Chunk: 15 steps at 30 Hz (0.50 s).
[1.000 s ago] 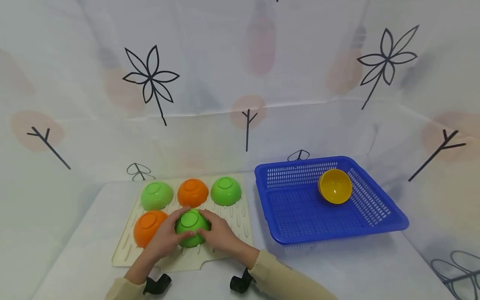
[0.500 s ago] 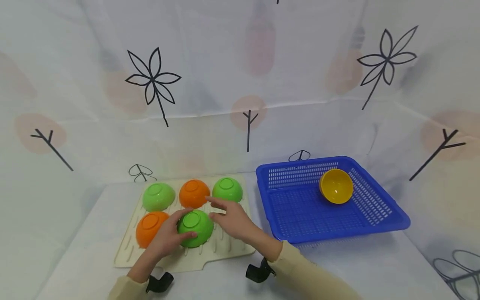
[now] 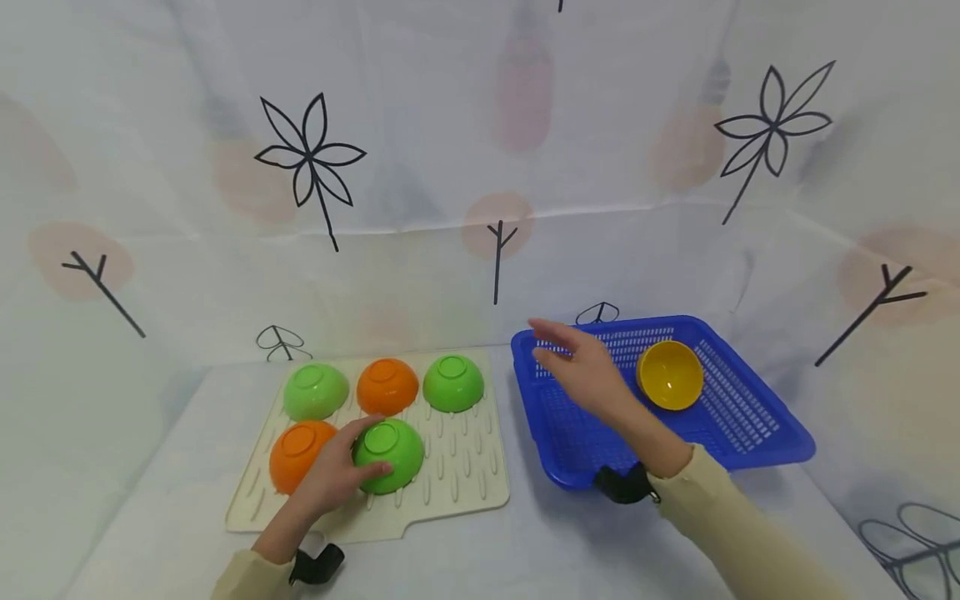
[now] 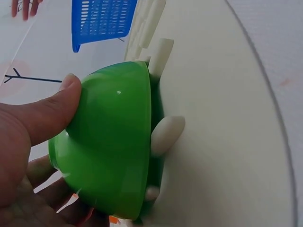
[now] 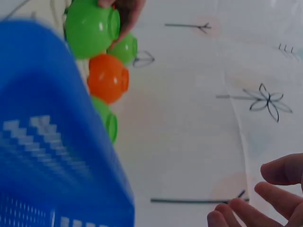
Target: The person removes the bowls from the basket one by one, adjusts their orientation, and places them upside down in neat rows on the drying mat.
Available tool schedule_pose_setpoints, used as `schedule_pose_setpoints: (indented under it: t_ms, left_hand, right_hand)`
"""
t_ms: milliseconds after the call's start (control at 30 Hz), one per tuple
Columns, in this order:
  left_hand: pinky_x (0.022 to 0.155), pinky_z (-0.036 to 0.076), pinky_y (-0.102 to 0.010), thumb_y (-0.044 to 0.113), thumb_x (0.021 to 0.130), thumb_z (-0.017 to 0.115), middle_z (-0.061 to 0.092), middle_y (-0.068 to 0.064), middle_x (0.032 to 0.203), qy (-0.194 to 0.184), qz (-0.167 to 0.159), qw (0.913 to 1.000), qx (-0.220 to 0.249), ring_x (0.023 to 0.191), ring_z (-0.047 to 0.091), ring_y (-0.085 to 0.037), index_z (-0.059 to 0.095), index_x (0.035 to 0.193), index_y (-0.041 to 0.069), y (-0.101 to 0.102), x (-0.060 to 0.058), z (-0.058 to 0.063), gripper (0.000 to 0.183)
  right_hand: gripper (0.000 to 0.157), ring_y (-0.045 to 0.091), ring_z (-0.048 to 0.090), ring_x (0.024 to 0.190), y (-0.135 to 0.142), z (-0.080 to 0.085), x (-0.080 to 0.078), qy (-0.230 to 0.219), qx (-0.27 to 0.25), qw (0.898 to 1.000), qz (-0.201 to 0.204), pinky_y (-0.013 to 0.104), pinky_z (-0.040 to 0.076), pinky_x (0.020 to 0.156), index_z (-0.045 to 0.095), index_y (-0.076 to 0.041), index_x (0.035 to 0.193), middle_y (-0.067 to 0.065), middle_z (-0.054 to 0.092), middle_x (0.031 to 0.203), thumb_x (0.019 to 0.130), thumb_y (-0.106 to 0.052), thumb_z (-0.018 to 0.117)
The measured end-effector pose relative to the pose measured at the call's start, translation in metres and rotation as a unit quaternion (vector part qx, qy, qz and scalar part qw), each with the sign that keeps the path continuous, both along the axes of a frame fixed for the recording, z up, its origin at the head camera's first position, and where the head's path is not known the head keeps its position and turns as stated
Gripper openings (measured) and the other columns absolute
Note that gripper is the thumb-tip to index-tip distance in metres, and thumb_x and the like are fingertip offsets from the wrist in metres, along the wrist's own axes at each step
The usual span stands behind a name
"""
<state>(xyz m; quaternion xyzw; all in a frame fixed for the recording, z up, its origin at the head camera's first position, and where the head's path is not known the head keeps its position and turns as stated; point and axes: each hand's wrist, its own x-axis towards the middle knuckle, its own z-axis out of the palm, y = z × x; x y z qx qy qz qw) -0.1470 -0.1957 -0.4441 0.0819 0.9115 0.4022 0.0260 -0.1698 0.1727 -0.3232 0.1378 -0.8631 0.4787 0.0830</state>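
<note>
A green bowl [image 3: 388, 457] lies upside down on the cream drying mat [image 3: 472, 475], at the front row's middle. My left hand [image 3: 335, 471] grips it from the left; in the left wrist view the thumb and fingers curve round its wall [image 4: 111, 137]. Above the left part of the blue basket [image 3: 600, 477] hovers my right hand [image 3: 588, 371], holding nothing. Its fingers are loosely extended in the right wrist view. Inside the basket, toward the right, a yellow bowl [image 3: 670, 375] sits tipped with its opening facing me.
More upturned bowls stand on the mat: an orange bowl [image 3: 300, 454] left of my left hand, and a green bowl [image 3: 315, 392], an orange bowl [image 3: 387, 386] and a green bowl [image 3: 453, 383] along the back. Patterned white cloth [image 3: 420, 275] hangs behind.
My right hand has let go of the front green bowl and moved right and up, over the basket. My left hand keeps its grip on the bowl, which stays in place.
</note>
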Motion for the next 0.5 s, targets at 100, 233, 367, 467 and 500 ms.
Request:
schedule_pose_setpoints:
  t_ms: [100,233,367,467,500]
  left_hand:
    - [0.108,0.036,-0.06,0.024,0.082,0.083,0.048,-0.015,0.147,0.0,0.0,1.0,0.001,0.131,0.046,-0.037,0.046,0.147,0.013,0.001,-0.001,0.0,0.076]
    - [0.108,0.036,-0.06,0.026,0.081,0.084,0.048,-0.015,0.147,-0.002,0.002,1.0,0.001,0.131,0.046,-0.037,0.047,0.147,0.014,0.001,-0.002,-0.002,0.076]
    - [0.109,0.035,-0.06,0.027,0.081,0.083,0.047,-0.015,0.147,-0.002,0.003,1.0,0.002,0.132,0.045,-0.038,0.047,0.147,0.016,0.0,-0.003,-0.003,0.076]
    - [0.109,0.034,-0.06,0.028,0.081,0.083,0.047,-0.015,0.148,-0.003,0.005,1.0,0.006,0.134,0.044,-0.038,0.047,0.146,0.017,0.0,-0.003,-0.002,0.076]
    - [0.11,0.034,-0.06,0.028,0.081,0.083,0.047,-0.015,0.148,-0.004,0.005,1.0,0.007,0.134,0.043,-0.038,0.047,0.146,0.017,0.0,-0.003,-0.003,0.075]
  right_hand:
    - [0.043,0.035,0.052,0.129,0.044,0.002,-0.007,0.017,0.021,0.999,-0.028,0.052,0.043,0.105,0.053,-0.008,0.144,0.017,0.057,0.139,0.102,-0.013,0.058]
    - [0.042,0.044,0.051,0.127,0.103,0.0,-0.018,0.03,0.057,0.995,-0.07,0.058,0.044,0.101,0.051,-0.004,0.144,0.024,0.056,0.137,0.102,-0.007,0.055]
    - [0.045,0.048,0.045,0.13,0.152,-0.003,-0.031,-0.015,0.075,0.992,-0.102,0.061,0.04,0.103,0.046,-0.002,0.147,0.028,0.05,0.141,0.103,-0.008,0.051]
    - [0.046,0.048,0.042,0.131,0.179,-0.009,-0.042,-0.06,0.078,0.988,-0.12,0.061,0.038,0.105,0.043,-0.001,0.148,0.029,0.046,0.144,0.103,-0.009,0.049]
    - [0.046,0.048,0.043,0.13,0.187,-0.012,-0.045,-0.07,0.083,0.986,-0.124,0.061,0.038,0.105,0.043,0.0,0.148,0.03,0.045,0.144,0.103,-0.009,0.049]
